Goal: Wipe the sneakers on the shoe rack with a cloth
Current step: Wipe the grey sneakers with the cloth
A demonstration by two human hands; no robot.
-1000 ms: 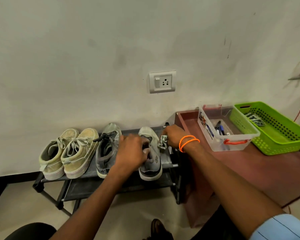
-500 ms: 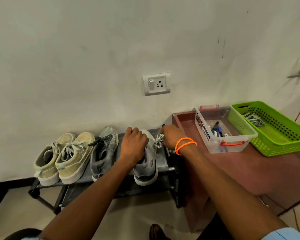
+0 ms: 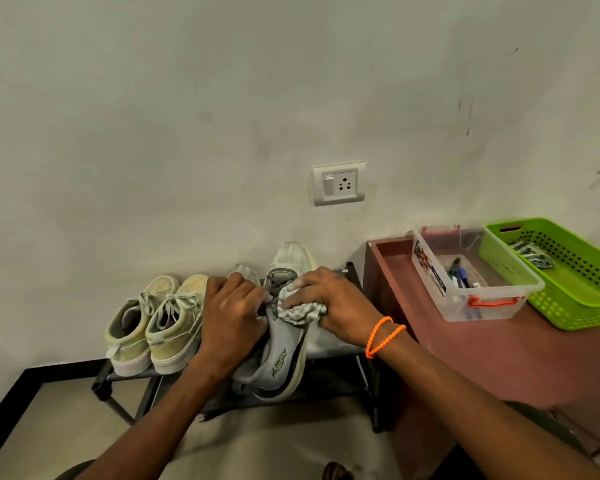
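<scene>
A grey sneaker (image 3: 278,362) is held at the right end of the black shoe rack (image 3: 329,351), its toe towards the wall and its heel overhanging the front edge. The left hand (image 3: 231,315) is curled over the sneaker's left side near the laces, the fingers closed on the upper. A crumpled pale cloth (image 3: 300,310) is pressed onto the top of the sneaker by the right hand (image 3: 329,303); its fingers are bent over the cloth and gripped on it, and orange bands (image 3: 383,336) are worn at that wrist. A second grey sneaker (image 3: 245,270) is mostly hidden behind the left hand. A beige pair (image 3: 156,323) is stood on the rack's left part, close together. To the right, a clear box (image 3: 465,299) of markers and a green basket (image 3: 575,303) are set side by side on a red-brown table (image 3: 482,362). A socket (image 3: 339,183) is fixed on the wall above.
</scene>
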